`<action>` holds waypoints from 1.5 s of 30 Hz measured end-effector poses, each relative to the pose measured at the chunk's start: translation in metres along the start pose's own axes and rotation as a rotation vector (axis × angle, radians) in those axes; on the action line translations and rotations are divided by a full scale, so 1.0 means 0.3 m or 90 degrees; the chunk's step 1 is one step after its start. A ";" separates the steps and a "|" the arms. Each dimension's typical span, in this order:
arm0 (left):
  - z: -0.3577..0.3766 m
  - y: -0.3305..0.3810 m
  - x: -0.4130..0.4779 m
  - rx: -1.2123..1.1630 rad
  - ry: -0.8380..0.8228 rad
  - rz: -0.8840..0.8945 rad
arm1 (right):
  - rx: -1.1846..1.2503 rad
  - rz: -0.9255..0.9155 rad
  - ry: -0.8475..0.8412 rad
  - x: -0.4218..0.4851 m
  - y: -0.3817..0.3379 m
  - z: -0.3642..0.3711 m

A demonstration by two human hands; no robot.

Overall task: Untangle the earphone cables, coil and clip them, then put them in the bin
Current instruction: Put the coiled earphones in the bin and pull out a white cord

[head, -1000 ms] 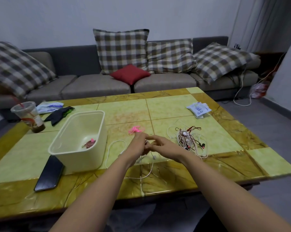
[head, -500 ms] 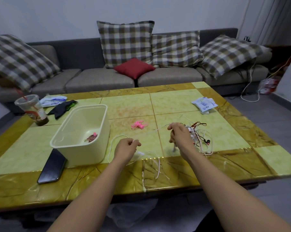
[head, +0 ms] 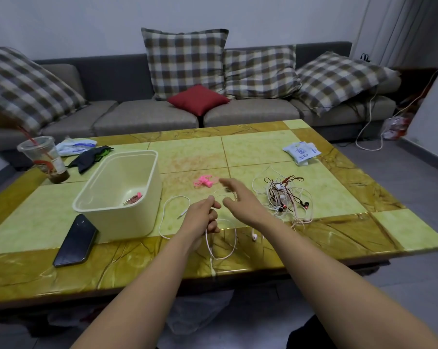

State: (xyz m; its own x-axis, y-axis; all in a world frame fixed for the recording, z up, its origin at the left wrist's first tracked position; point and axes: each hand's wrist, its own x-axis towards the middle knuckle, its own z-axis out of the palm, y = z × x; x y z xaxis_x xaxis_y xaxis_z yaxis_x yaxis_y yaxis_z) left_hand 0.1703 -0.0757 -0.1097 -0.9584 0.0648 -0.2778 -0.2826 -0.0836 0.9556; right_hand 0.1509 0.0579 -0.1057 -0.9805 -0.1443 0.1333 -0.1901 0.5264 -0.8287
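- Your left hand (head: 200, 219) was curled round a thin white earphone cable (head: 223, 248). The cable hung from your fist in a slack oval loop over the near edge of the surface (head: 263, 152), glossy green tiles bordered in veined yellow stone.
- Your right hand (head: 240, 201) was just beside it, fingers stretched out and blurred, gripping nothing. Whether they touched the cable could not be told.
- A tangled heap (head: 288, 197) of white, pinkish and dark red cables lay just right of that hand.
- A small pink clip (head: 204, 181) lay beyond your hands.
- The bin (head: 127, 224), a smooth cream plastic tub with rounded corners, stood to the left, with a coiled pinkish earphone (head: 135, 197) on its floor.
- A flat black phone (head: 75, 240) lay by the bin's near corner.
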 end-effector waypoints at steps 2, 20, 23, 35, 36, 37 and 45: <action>0.007 -0.004 -0.004 -0.104 0.031 -0.022 | -0.095 -0.056 0.222 -0.004 -0.001 -0.003; -0.025 0.010 -0.019 0.078 0.225 -0.041 | 0.065 0.200 -0.159 -0.096 -0.076 -0.086; -0.018 0.016 -0.046 0.257 0.181 0.234 | -0.038 0.184 -0.182 -0.117 -0.079 -0.107; -0.028 0.036 -0.081 0.157 -0.075 0.231 | 0.139 0.189 0.293 -0.077 -0.016 -0.192; -0.023 0.036 -0.083 0.145 -0.061 0.245 | 0.064 0.202 0.232 -0.076 0.013 -0.180; -0.019 0.038 -0.083 0.137 -0.048 0.259 | -0.016 0.200 0.167 -0.082 0.028 -0.167; 0.015 0.037 -0.094 0.151 -0.045 0.295 | 0.178 -0.001 -0.163 -0.122 -0.102 -0.103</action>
State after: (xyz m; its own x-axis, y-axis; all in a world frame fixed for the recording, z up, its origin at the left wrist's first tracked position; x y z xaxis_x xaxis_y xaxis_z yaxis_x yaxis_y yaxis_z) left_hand 0.1943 -0.0740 -0.0909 -0.9735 0.1418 0.1795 0.1954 0.1070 0.9749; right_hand 0.1909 0.0731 -0.0685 -0.9296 -0.3677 0.0238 -0.1357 0.2816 -0.9499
